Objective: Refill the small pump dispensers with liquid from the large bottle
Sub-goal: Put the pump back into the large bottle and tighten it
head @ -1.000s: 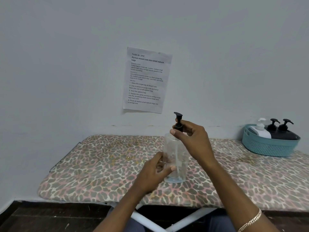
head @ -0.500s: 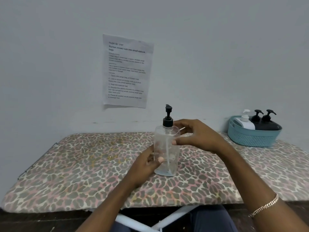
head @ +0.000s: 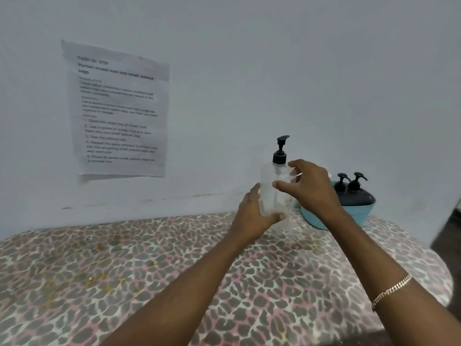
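Note:
A clear, almost empty pump dispenser [head: 268, 193] with a black pump head [head: 280, 151] is held upright above the table, just left of the teal basket. My left hand [head: 254, 216] grips its lower body from the left and underneath. My right hand [head: 311, 188] curls around its upper right side, with the thumb across the front and the index finger at the shoulder. Two dark pump dispensers [head: 354, 193] stand in the basket behind my right hand. No large bottle is in view.
The teal basket [head: 359, 216] sits at the back right of the table with the leopard-print cover [head: 124, 270]. A printed sheet [head: 117, 111] is taped to the wall at the left. The table's right edge curves away near my right forearm.
My right hand left the pump collar and moved onto the bottle's body. Both hands lifted the dispenser off the table and carried it right, toward the basket.

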